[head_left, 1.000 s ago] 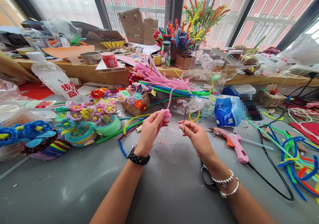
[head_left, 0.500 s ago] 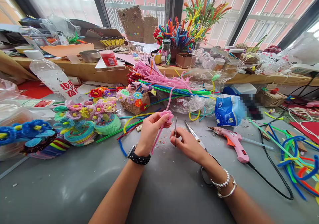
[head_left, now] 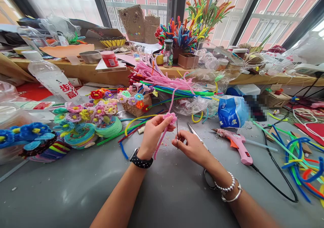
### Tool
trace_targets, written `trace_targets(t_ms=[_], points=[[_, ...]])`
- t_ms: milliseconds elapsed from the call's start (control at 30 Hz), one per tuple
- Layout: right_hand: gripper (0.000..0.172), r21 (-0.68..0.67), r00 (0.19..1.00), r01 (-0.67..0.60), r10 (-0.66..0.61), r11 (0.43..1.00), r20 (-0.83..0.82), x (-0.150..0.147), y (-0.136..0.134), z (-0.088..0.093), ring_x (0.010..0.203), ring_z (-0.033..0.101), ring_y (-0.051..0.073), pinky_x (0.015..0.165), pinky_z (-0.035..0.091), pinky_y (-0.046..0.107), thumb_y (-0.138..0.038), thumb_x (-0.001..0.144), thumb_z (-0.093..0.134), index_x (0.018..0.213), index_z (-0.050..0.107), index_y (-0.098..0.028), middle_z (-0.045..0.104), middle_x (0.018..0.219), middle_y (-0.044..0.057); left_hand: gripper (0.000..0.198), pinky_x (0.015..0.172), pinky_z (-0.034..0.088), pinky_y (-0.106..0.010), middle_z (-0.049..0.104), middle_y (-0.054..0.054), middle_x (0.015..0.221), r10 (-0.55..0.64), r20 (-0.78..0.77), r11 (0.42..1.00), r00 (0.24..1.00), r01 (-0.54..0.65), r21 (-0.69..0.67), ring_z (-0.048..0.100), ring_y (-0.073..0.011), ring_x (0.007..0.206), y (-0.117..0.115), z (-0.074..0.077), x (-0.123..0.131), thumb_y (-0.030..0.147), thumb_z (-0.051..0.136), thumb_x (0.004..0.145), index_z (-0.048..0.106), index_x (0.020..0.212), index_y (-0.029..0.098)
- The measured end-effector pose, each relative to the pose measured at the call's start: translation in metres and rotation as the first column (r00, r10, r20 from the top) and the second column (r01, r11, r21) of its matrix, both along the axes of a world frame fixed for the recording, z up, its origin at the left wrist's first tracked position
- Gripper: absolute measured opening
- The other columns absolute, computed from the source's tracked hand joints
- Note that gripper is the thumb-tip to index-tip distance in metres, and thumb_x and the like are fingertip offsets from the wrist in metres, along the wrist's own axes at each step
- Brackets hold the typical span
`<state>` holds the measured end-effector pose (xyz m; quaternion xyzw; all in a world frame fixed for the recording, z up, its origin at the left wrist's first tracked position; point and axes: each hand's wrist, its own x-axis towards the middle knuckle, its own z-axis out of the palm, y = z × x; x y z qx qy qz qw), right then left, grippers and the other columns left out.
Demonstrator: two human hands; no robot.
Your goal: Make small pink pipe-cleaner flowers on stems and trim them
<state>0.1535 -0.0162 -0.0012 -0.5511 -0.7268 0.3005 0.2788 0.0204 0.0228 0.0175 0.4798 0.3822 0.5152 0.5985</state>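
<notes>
While the fuzzy pink flower [head_left: 171, 118], looped into rounded petals, is pinched in the left hand [head_left: 155, 133] above a smooth grey tabletop [head_left: 164, 194], the right hand [head_left: 192, 146] grips a slim dark tool [head_left: 177, 128], apparently metal, just beside it. Farther right lie steel-bladed scissors [head_left: 196, 134], a pink plastic glue gun [head_left: 236, 142] and a crinkled blue packet [head_left: 231, 112].

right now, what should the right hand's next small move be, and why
Probably a slight nudge of the thin dark tool toward the pink flower: the right hand holds the tool upright beside it, and the left hand pinches the flower; whether tool and flower touch is unclear.
</notes>
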Motion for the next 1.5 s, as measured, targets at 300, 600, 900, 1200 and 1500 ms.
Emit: trace_targets(t_ms=[300, 600, 900, 1200, 1500], points=[[0.037, 0.011, 1.0, 0.004, -0.004, 1.0, -0.006, 0.003, 0.001, -0.002, 0.056, 0.042, 0.011, 0.051, 0.031, 0.022, -0.052, 0.077, 0.043, 0.062, 0.043, -0.018, 0.047, 0.061, -0.002, 0.02, 0.059, 0.045, -0.023, 0.058, 0.001, 0.06, -0.003, -0.007, 1.0, 1.0, 0.003, 0.007, 0.054, -0.0098, 0.057, 0.0, -0.001, 0.0, 0.032, 0.062, 0.066, 0.061, 0.072, 0.013], [0.037, 0.052, 1.0, -0.012, 0.013, 0.999, -0.023, 0.002, 0.003, 0.001, 0.055, 0.042, 0.011, 0.051, 0.029, 0.021, -0.047, 0.08, 0.041, 0.056, 0.039, -0.018, 0.045, 0.056, -0.003, 0.018, 0.059, 0.046, -0.022, 0.059, 0.001, 0.061, 0.013, -0.039, 0.999, 0.999, -0.011, 0.039, 0.054, -0.0095, 0.057, 0.001, 0.0, -0.001, 0.03, 0.063, 0.065, 0.061, 0.073, 0.013], [0.033, 0.041, 1.0, 0.009, -0.01, 0.999, 0.018, 0.006, 0.005, 0.001, 0.05, 0.041, 0.01, 0.051, 0.028, 0.021, -0.036, 0.082, 0.043, 0.054, 0.044, -0.018, 0.043, 0.051, -0.004, 0.021, 0.059, 0.045, -0.021, 0.061, 0.0, 0.067, 0.071, -0.06, 0.995, 0.996, -0.066, 0.073, 0.053, -0.0085, 0.058, 0.004, -0.001, -0.004, 0.03, 0.064, 0.064, 0.065, 0.077, 0.015], [0.036, 0.051, 1.0, -0.018, 0.017, 0.999, 0.025, 0.01, 0.006, 0.0, 0.052, 0.041, 0.01, 0.051, 0.029, 0.021, -0.041, 0.082, 0.041, 0.054, 0.042, -0.018, 0.046, 0.054, -0.003, 0.024, 0.06, 0.044, -0.021, 0.065, -0.004, 0.078, 0.069, -0.124, 0.989, 0.99, -0.052, 0.136, 0.052, -0.0096, 0.062, 0.008, -0.001, -0.014, 0.031, 0.062, 0.067, 0.066, 0.084, 0.015], [0.032, -0.044, 0.987, -0.071, 0.076, 0.997, 0.14, 0.014, 0.006, 0.0, 0.062, 0.046, 0.013, 0.054, 0.031, 0.023, -0.049, 0.077, 0.045, 0.066, 0.045, -0.019, 0.054, 0.068, -0.001, 0.024, 0.061, 0.046, -0.024, 0.065, -0.004, 0.071, 0.069, -0.19, 0.99, 0.979, -0.044, 0.134, 0.056, -0.0126, 0.063, 0.006, 0.002, -0.011, 0.033, 0.067, 0.06, 0.062, 0.074, 0.014]])
